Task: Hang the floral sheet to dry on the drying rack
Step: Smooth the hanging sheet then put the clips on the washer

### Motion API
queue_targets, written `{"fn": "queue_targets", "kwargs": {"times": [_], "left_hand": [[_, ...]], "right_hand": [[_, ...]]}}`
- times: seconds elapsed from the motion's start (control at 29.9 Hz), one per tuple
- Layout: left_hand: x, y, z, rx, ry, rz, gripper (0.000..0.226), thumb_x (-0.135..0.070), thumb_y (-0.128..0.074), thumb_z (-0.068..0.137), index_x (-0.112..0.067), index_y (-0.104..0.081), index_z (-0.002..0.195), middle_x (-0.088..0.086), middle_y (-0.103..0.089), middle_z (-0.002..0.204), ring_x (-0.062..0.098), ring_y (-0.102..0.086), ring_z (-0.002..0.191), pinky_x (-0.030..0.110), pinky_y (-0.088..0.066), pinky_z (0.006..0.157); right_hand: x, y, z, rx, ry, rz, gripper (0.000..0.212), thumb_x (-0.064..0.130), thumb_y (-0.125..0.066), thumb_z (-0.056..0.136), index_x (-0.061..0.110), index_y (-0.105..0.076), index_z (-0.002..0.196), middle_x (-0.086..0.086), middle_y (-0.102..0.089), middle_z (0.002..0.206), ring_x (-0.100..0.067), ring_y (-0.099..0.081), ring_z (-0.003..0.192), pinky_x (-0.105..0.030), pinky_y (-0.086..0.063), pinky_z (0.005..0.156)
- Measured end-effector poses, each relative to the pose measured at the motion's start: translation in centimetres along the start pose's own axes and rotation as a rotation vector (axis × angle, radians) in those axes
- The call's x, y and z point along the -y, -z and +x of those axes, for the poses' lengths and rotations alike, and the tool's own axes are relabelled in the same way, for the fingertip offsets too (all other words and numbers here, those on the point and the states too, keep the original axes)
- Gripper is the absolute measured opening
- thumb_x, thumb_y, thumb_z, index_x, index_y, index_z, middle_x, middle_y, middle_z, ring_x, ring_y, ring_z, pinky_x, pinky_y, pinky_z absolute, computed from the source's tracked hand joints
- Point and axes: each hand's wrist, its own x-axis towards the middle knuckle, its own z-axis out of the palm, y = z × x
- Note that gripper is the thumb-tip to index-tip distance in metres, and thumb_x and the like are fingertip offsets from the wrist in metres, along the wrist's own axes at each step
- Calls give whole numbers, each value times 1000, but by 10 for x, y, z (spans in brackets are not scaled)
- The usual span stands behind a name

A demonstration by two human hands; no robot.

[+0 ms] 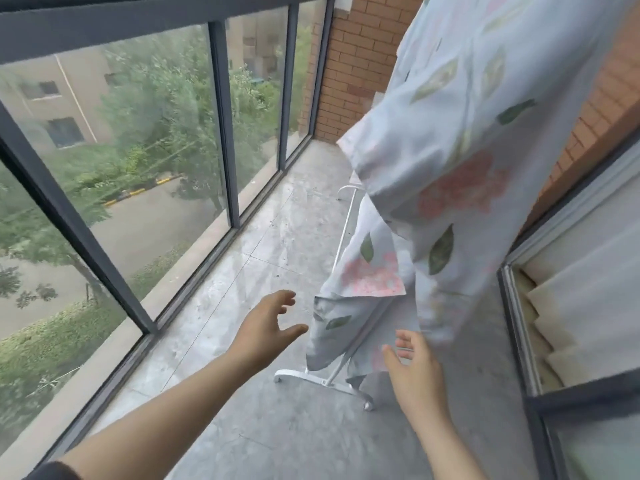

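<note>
The floral sheet (450, 161), pale blue with pink flowers and green leaves, hangs draped over the white drying rack (322, 377) on the right of the balcony and hides most of it. Only the rack's wheeled foot and a slanted white post show. A lower fold of the sheet hangs down to just above the foot. My left hand (268, 325) is open, fingers spread, a short way left of that fold. My right hand (414, 368) is open too, just below and beside the sheet's near edge. Neither hand holds cloth.
Tall glass panes in dark frames (225, 109) line the left side. A brick wall (356, 64) closes the far end. An open window with pale curtains (571, 306) stands at the right. Grey tiled floor (277, 427) lies between.
</note>
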Motion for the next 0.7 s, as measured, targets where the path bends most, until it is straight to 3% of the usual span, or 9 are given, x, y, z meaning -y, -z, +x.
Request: {"fn": "queue_targets", "kwargs": {"times": [0.13,0.23,0.37,0.4,0.47,0.53,0.6,0.7], "left_hand": [[9,-20,38,116,-140,113,79,-39,-72,79,-23,-30,143,-5,-38,145,12,-38,131,26,-33,106],[8,-41,59,142,-230,97,85,-37,-73,78,-22,-25,146,-5,-36,146,13,-33,134,15,-25,98],[6,-64,69,136,-267,51,89,-37,-75,76,-18,-23,146,-1,-43,139,17,-40,128,19,-31,93],[4,-68,69,143,-283,55,87,-36,-76,76,-19,-25,145,-2,-46,134,17,-43,124,20,-33,90],[-1,-72,72,114,-251,49,74,-30,-75,76,-20,-35,137,-5,-54,118,16,-50,108,23,-38,79],[-8,-74,77,43,-232,68,38,-20,-68,78,-15,-54,112,-1,-58,90,21,-55,86,29,-39,64],[-11,-75,82,7,-309,173,5,-11,-60,80,-6,-60,80,4,-49,74,29,-52,74,31,-30,57],[0,-79,74,-9,-392,181,18,-3,-59,79,-4,-58,62,-1,-43,69,24,-46,66,30,-23,53]], "right_hand": [[-14,-12,-2,-305,-72,-43,33,16,-73,79,8,-56,105,-9,-61,101,-29,-58,95,-34,-43,76],[-24,-19,4,-532,-83,-102,49,16,-80,71,6,-48,108,-15,-56,106,-36,-55,98,-39,-43,75],[-23,-21,12,-527,-187,-53,82,24,-79,74,5,-32,139,-18,-44,136,-34,-46,122,-40,-44,89],[-24,-22,14,-514,-226,-38,77,25,-77,76,4,-34,136,-17,-48,134,-34,-49,120,-39,-44,87],[-27,-24,17,-485,-227,-38,47,25,-73,79,4,-51,114,-17,-62,109,-37,-58,101,-38,-46,75],[-31,-27,19,-482,-174,-56,20,20,-67,83,2,-58,90,-18,-65,82,-40,-60,81,-40,-47,64],[-36,-29,20,-500,-142,-60,16,13,-60,86,0,-59,77,-19,-62,71,-40,-58,71,-38,-39,55],[-44,-29,9,-500,-75,-51,16,10,-56,90,0,-62,79,-15,-62,70,-37,-56,69,-33,-30,54]]}}
